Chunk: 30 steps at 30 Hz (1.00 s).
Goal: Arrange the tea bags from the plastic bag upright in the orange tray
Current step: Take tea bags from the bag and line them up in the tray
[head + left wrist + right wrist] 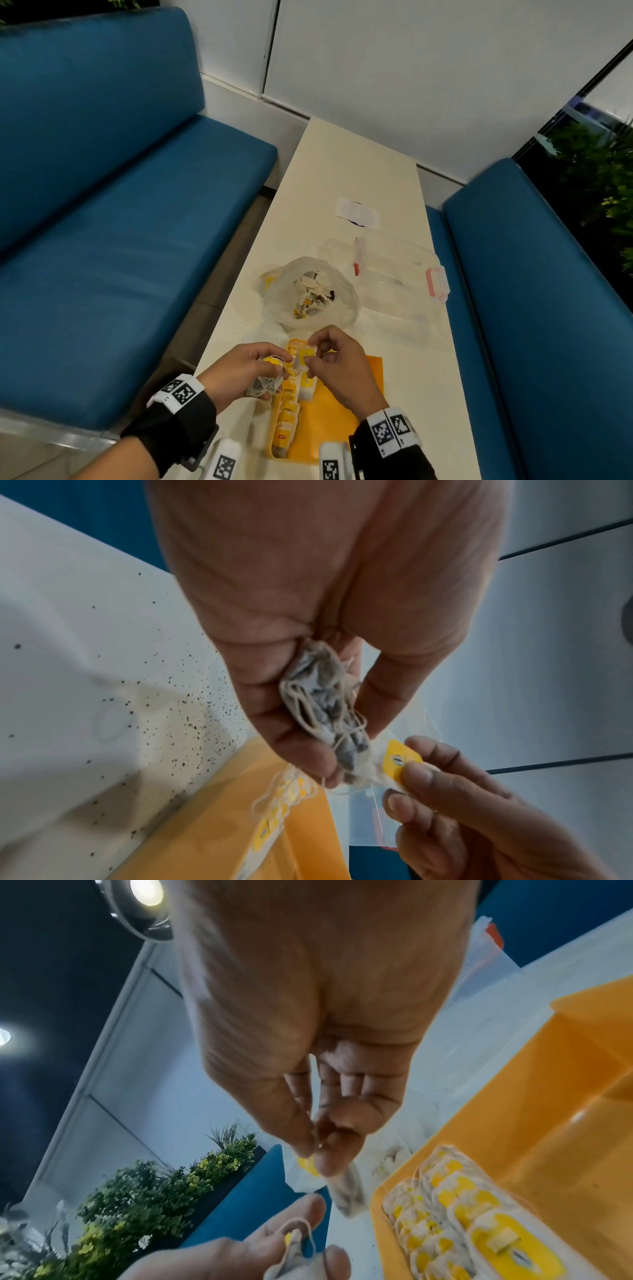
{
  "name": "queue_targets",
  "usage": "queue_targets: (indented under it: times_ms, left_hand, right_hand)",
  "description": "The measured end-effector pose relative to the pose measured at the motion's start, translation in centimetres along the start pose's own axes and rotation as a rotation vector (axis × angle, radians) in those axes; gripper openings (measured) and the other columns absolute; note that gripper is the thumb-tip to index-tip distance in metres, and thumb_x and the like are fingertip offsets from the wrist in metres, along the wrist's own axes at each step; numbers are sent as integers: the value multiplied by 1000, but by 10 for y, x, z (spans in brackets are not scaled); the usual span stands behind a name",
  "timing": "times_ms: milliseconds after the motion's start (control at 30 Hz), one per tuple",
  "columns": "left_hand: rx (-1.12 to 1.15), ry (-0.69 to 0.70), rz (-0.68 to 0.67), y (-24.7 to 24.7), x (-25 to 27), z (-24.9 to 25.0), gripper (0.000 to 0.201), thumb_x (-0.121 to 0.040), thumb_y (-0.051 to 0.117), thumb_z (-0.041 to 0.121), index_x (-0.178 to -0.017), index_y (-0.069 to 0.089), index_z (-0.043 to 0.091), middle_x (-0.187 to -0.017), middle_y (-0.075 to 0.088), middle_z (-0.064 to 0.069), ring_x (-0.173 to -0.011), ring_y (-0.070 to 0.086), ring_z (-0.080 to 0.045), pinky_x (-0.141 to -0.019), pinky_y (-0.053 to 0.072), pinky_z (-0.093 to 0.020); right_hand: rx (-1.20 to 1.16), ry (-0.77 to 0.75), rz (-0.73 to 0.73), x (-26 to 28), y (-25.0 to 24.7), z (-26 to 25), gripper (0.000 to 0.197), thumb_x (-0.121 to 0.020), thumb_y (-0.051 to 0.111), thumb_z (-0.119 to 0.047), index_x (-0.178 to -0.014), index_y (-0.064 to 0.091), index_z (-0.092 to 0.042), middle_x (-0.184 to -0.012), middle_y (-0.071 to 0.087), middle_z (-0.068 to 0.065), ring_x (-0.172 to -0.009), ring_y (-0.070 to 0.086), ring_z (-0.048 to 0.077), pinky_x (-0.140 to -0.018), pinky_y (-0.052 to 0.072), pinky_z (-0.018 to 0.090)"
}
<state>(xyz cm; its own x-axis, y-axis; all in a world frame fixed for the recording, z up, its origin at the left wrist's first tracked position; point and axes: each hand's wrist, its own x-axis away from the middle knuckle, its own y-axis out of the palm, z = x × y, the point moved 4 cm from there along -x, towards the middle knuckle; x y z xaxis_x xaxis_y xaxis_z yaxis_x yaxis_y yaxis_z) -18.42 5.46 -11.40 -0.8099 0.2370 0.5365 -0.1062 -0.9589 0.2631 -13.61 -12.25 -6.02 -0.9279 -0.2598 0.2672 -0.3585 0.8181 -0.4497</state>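
Note:
My left hand (279,363) (342,739) grips a tangled bundle of tea bags (263,387) (318,704) with loose strings, just left of the orange tray (339,421) (212,831) (534,1110). My right hand (310,356) (315,1150) pinches the yellow tag (304,353) (397,758) (306,1164) of one tea bag (347,1191), which hangs below the fingers at the tray's far left corner. A row of tea bags (289,407) (459,1207) stands along the tray's left wall. The plastic bag (308,291) lies open beyond the tray with several tea bags inside.
A clear lidded box with pink clips (400,270) sits right of the plastic bag, a flat white packet (358,212) farther back. Tea dust speckles the white table (164,696). Blue benches (120,222) flank the narrow table on both sides.

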Motion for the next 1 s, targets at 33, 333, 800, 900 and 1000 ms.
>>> queue_targets:
  times_ms: [33, 333, 800, 900, 1000]
  left_hand:
    - [-4, 2, 7, -2, -1, 0, 22, -90, 66, 1, -103, 77, 14, -100, 75, -19, -85, 71, -29, -70, 56, -37]
    - [-40, -3, 103, -17, -2, -3, 20, -90, 66, 2, -100, 77, 15, -101, 75, -14, -79, 71, -24, -66, 57, -35]
    - [-170, 37, 71, -5, -3, -5, 22, -90, 66, 2, -101, 77, 17, -99, 78, -6, -92, 73, -21, -79, 60, -41]
    - [-208, 71, 26, 1, -3, -3, 24, -89, 68, 2, -101, 78, 20, -108, 75, -2, -99, 73, -17, -80, 61, -35]
    - [-251, 88, 2, 5, -3, -3, 25, -88, 69, 2, -102, 78, 20, -110, 75, -1, -101, 73, -15, -85, 60, -32]
  right_hand:
    - [39, 3, 2, -1, -3, 1, 28, -81, 71, -2, -97, 61, -23, -75, 60, -2, -62, 65, 17, -62, 56, 29]
    - [237, -1, -5, 5, -24, 15, 12, -78, 65, -7, -78, 66, -19, -80, 68, 4, -61, 50, 2, -61, 45, 20]
    - [368, 188, -287, 9, 0, 73, 22, -84, 61, -7, -85, 66, -29, -75, 63, -2, -69, 66, 18, -69, 57, 34]
    - [387, 242, -267, 2, 8, 83, 28, -79, 65, -5, -80, 63, -32, -78, 60, -6, -76, 62, 14, -71, 56, 32]
    - [354, 289, -188, -5, 12, 89, 23, -76, 70, -9, -78, 61, -30, -76, 61, -4, -77, 66, 20, -66, 55, 33]
